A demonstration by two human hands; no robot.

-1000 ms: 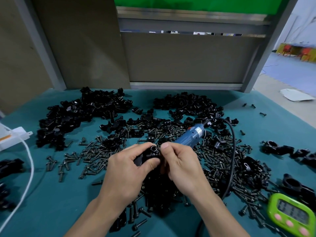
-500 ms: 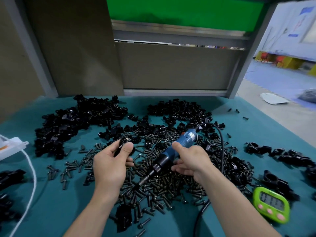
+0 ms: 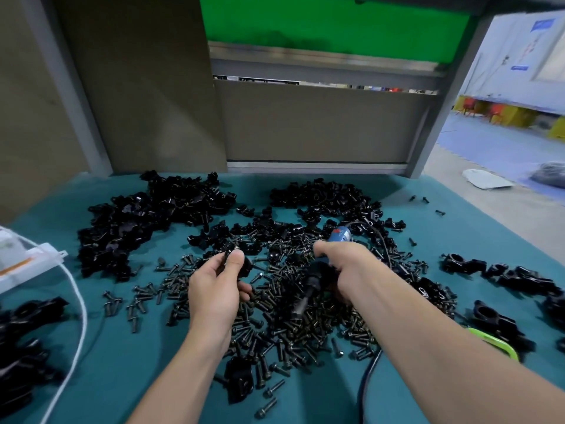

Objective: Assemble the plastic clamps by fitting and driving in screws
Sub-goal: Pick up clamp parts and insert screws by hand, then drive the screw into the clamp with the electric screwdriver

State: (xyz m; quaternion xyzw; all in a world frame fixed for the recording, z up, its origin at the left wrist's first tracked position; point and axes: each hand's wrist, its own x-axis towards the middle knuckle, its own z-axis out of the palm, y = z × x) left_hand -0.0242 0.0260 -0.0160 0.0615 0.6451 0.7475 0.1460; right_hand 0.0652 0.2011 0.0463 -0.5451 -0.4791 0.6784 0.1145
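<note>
Teal cloth covers the worktable, backed by grey-brown partition panels under a green board. At centre, the left hand pinches a black clamp between thumb and fingers, just above the loose screws. At 3 o'clock of it, apart, the right hand is wrapped round an electric screwdriver, blue cap away, bit slanting down toward 7 o'clock over the screws; whether the tip touches them cannot be told. The cap's red mark is unreadable.

The screwdriver's black cord runs off toward 6 o'clock. Two heaps of clamp parts lie at 11 o'clock and 12 to 1 o'clock. Assembled clamps sit in a row at 3 o'clock, with more at 8 o'clock. A green timer peeks from behind the right forearm.

Bare cloth shows at 7 o'clock, beside a white cable leading from a white box whose orange label is blurred. The table's right edge slants from 1 to 3 o'clock, with grey floor beyond. Distant wall signs are too blurred to read.
</note>
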